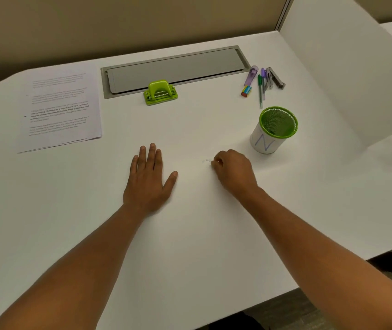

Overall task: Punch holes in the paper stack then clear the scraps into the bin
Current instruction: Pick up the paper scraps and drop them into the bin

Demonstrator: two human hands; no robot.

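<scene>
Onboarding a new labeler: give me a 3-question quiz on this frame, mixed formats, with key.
1. True or false: the left hand lies flat on the desk with straight fingers.
2. Multiple choice: where is the green hole punch? A) in the right hand B) at the near edge of the grey desk panel C) on the paper stack
3. Fill in: the right hand has curled fingers at tiny white scraps, just left of and nearer than the green mesh ____.

Key: 1 true; 2 B; 3 bin.
</scene>
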